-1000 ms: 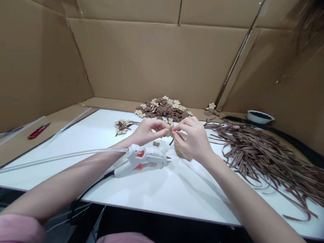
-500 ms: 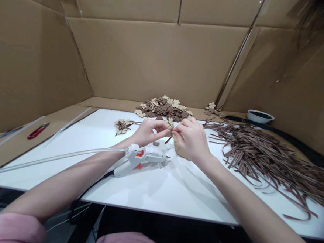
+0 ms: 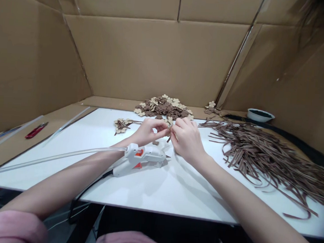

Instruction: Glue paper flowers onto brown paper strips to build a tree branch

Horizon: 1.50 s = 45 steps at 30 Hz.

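Observation:
Above the middle of the white board, both my hands meet fingertip to fingertip. My left hand [image 3: 150, 131] pinches at a thin brown strip [image 3: 169, 139], whose short end pokes out below the fingertips. My right hand [image 3: 187, 140] is closed at the same spot, its fingers curled and hiding most of the work. Just behind the fingertips shows a beige flower cutout [image 3: 169, 120]. Below my hands lies a white hot glue gun [image 3: 148, 154] with an orange trigger, its nozzle pointing right and a long clear glue stick in its back.
Beige and brown flower cutouts [image 3: 164, 107] are heaped at the back. Brown strips [image 3: 265, 151] cover the right side. Finished-looking flower pieces [image 3: 122, 126] lie left of my hands. A white bowl [image 3: 260, 115] stands back right, a red cutter [image 3: 36, 130] far left. Cardboard walls [image 3: 144, 57] enclose the board.
My right hand has turned and its fingers have curled in closer to the left fingertips. The tan piece seen under it before is now hidden. The left hand has barely moved.

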### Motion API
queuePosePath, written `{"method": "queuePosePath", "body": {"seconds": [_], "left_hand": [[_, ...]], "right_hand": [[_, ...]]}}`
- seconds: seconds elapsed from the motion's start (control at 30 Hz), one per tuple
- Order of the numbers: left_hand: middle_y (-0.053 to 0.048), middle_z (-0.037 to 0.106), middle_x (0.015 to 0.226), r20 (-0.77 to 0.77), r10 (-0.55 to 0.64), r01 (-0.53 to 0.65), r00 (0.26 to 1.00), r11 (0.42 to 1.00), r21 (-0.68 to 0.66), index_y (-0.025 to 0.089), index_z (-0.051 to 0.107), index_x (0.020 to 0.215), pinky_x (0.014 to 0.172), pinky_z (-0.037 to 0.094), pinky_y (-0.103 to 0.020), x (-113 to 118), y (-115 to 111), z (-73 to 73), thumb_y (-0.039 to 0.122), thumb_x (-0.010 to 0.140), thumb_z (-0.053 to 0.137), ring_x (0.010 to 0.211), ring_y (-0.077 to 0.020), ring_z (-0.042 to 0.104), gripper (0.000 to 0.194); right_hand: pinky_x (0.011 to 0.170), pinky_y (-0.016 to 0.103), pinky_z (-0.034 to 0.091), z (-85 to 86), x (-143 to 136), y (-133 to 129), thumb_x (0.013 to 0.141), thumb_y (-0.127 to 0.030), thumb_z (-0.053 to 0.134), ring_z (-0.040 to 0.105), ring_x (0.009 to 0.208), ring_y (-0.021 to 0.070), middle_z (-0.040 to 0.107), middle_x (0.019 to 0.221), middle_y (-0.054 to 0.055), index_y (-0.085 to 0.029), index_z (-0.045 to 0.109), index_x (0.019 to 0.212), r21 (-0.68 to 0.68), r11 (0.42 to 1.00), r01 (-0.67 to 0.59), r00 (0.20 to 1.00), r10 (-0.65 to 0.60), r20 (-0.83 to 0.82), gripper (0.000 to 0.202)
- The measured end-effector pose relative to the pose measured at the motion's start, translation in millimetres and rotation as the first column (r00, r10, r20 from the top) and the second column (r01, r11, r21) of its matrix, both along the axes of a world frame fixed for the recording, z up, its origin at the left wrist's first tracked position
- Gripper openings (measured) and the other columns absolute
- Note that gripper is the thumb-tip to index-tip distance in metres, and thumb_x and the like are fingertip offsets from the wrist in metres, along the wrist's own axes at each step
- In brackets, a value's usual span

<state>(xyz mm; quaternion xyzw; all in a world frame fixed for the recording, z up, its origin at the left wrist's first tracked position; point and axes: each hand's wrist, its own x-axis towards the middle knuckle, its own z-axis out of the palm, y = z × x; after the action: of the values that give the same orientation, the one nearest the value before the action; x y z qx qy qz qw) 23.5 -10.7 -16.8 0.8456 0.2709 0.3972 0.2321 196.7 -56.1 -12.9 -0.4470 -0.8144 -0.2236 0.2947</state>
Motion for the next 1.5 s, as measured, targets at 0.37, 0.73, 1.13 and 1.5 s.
{"method": "queuePosePath", "body": {"seconds": [0.37, 0.73, 1.13, 1.5], "left_hand": [[-0.005, 0.068, 0.069, -0.015, -0.039, 0.039, 0.999, 0.999, -0.034, 0.012, 0.067, 0.078, 0.063, 0.048, -0.022, -1.2, 0.4, 0.3, 0.036, 0.086, 0.060, 0.064, -0.0127, 0.061, 0.027], [-0.004, 0.066, 0.070, 0.014, -0.053, 0.055, 0.998, 0.988, -0.145, 0.012, 0.069, 0.079, 0.060, 0.047, -0.021, -5.8, -4.9, 8.6, 0.040, 0.085, 0.063, 0.065, -0.0118, 0.059, 0.029], [-0.005, 0.067, 0.072, 0.088, -0.078, 0.096, 0.993, 0.970, -0.222, 0.012, 0.068, 0.079, 0.064, 0.052, -0.022, -8.0, -6.5, 13.3, 0.039, 0.084, 0.065, 0.066, -0.0118, 0.062, 0.027], [-0.004, 0.065, 0.070, 0.008, -0.059, 0.059, 0.998, 0.986, -0.154, 0.011, 0.067, 0.079, 0.060, 0.048, -0.021, -5.8, -5.3, 9.1, 0.036, 0.086, 0.062, 0.063, -0.0109, 0.059, 0.026]], "right_hand": [[0.079, 0.038, 0.031, -0.8, -1.2, 0.9, 0.084, -0.010, 0.055, 0.047, 0.087, 0.0242, 0.062, 0.086, 0.008, -0.017, 0.063, 0.078, 0.005, 1.000, -0.025, 0.999, 0.025, 0.047, 0.012], [0.069, 0.031, 0.032, 2.9, 8.7, 2.4, 0.077, -0.013, 0.059, 0.049, 0.074, 0.0175, 0.058, 0.072, 0.002, -0.019, 0.054, 0.061, -0.128, 0.966, -0.223, 0.918, 0.164, -0.362, 0.017], [0.071, 0.032, 0.033, 5.7, 18.6, 4.3, 0.085, -0.020, 0.060, 0.052, 0.077, 0.0186, 0.061, 0.073, 0.002, -0.020, 0.066, 0.070, -0.152, 0.955, -0.255, 0.910, 0.184, -0.370, 0.016], [0.076, 0.035, 0.031, 5.5, 11.0, -0.2, 0.085, -0.015, 0.059, 0.051, 0.084, 0.0207, 0.064, 0.078, 0.004, -0.019, 0.063, 0.069, -0.110, 0.983, -0.148, 0.966, 0.120, -0.230, 0.017]]}}
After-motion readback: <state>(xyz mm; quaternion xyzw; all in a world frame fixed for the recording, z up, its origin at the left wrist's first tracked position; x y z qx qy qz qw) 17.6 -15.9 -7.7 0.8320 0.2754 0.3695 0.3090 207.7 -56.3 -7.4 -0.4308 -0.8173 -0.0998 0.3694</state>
